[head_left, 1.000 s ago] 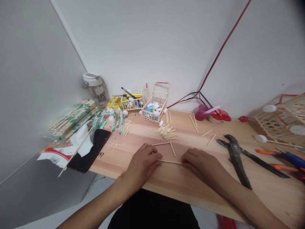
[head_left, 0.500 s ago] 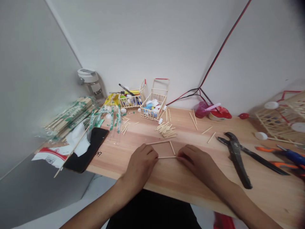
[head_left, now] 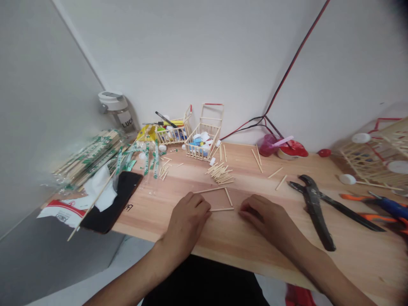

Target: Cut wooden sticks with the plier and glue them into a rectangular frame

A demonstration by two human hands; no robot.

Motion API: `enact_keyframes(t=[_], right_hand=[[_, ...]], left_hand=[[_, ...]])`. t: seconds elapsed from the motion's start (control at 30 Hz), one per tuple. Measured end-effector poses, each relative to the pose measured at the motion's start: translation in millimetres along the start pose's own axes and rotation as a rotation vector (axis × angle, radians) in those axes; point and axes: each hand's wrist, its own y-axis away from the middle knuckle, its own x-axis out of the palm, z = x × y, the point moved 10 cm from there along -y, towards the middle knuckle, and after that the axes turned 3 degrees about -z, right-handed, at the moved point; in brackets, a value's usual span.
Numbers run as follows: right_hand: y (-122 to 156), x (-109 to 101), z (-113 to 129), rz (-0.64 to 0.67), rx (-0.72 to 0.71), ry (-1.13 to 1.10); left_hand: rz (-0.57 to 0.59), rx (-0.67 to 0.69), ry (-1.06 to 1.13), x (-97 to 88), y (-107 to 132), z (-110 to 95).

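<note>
Three thin wooden sticks lie flat on the wooden table, forming an open three-sided shape. My left hand rests on the table, its fingertips at the left end of the lowest stick. My right hand lies to the right of that stick, with a small gap between them. Neither hand appears to hold anything. A loose pile of short sticks sits just beyond the shape.
Two small stick-built cages hold bottle caps at the back. Large pliers and orange-and-blue-handled tools lie on the right, beside a stick lattice. Bundled wrapped chopsticks and a black tissue pack sit at left.
My right hand has drawn back to the right, off the end of the lowest stick. The sticks stay in place, and the whole view has shifted slightly.
</note>
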Motion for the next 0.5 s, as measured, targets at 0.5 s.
enact_keyframes(t=[0.5], right_hand=[[1.0,-1.0,-1.6,-0.032,0.000,-0.008]], left_hand=[[0.055,0.043,-0.127,19.8,-15.7,-31.6]])
